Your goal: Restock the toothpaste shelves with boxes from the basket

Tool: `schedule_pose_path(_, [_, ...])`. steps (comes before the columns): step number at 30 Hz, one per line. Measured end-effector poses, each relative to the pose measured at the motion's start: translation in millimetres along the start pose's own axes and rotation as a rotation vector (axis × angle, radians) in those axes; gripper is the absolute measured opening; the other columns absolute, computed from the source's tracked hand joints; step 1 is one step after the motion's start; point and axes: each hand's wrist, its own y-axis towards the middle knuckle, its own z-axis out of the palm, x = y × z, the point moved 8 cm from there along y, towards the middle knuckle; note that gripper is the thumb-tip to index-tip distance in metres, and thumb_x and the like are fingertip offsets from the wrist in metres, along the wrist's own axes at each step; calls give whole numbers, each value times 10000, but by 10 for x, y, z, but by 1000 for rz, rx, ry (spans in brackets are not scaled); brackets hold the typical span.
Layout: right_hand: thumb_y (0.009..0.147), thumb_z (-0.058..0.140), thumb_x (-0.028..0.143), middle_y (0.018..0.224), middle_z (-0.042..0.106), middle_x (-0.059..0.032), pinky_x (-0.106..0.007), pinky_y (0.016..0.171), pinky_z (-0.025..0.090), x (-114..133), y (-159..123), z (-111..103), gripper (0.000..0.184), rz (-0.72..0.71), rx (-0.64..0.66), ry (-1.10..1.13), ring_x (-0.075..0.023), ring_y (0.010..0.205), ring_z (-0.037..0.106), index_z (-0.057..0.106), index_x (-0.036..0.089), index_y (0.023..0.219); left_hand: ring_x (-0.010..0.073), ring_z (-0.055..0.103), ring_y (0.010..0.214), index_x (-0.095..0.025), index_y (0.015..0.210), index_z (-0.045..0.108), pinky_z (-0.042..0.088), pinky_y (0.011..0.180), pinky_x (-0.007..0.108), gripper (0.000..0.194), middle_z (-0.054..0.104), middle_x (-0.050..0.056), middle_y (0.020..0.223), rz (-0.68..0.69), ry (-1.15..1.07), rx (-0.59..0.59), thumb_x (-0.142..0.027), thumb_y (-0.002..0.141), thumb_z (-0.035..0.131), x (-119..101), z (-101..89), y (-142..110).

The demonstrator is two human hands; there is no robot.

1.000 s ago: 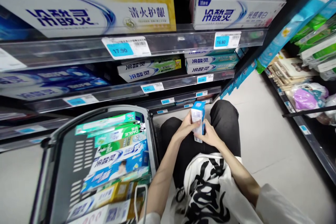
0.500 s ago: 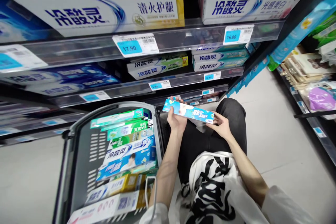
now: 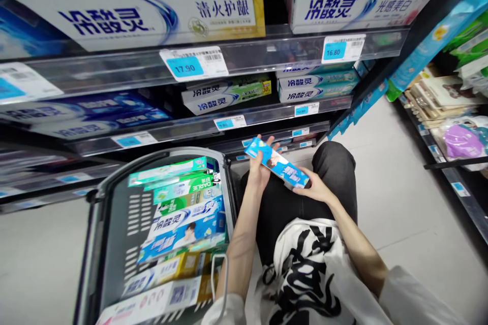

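A blue toothpaste box (image 3: 277, 163) is held between my two hands above my lap. My left hand (image 3: 261, 168) grips its upper left end, thumb on the near side and fingertips showing beyond the far edge. At the lower right end, my right hand (image 3: 311, 186) pinches the box, some of its fingers hidden beneath. The box slants down to the right, its printed broad face toward me. Left of my knees stands a grey shopping basket (image 3: 95, 223) holding several toothpaste boxes, among them a blue one (image 3: 183, 236) and a green Darlie one (image 3: 190, 188).
In front rises a shelf (image 3: 282, 51) with toothpaste boxes and price tags on several levels. A large yellow and white box (image 3: 152, 15) lies on its upper level. To the right, past the pale floor (image 3: 385, 198), another shelf (image 3: 442, 165) carries packaged goods.
The toothpaste box has turned so its right end points lower and more of its broad face shows. My left hand has shifted slightly right; my right hand has moved slightly left and down.
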Motion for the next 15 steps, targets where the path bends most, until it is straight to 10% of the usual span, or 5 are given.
schedule_pose_path(3, [705,927,340,1123,777,-55,-303,731,635,-127,-169,533,694,148,280,120,-209,923,752,648,218,1329,297,727,1144,-304,1496,509,607,919,383,696,696,121,1358,-184,121,-4,-517,896,788,262,-9,-18])
schedule_pose_path(7, [687,925,479,854,767,-22,-314,588,626,-369,-421,1057,502,368,263,402,-199,689,734,708,191,1037,278,768,974,-227,1337,678,621,806,331,556,763,122,1151,-445,300,60,-390,840,867,650,-23,-149])
schedule_pose_path(15, [630,852,733,705,716,-23,-375,668,643,-549,-438,1073,586,421,139,358,-212,640,702,686,202,811,325,714,1126,-174,1321,728,571,970,384,510,786,100,1107,-421,535,192,-421,883,811,730,-56,-145])
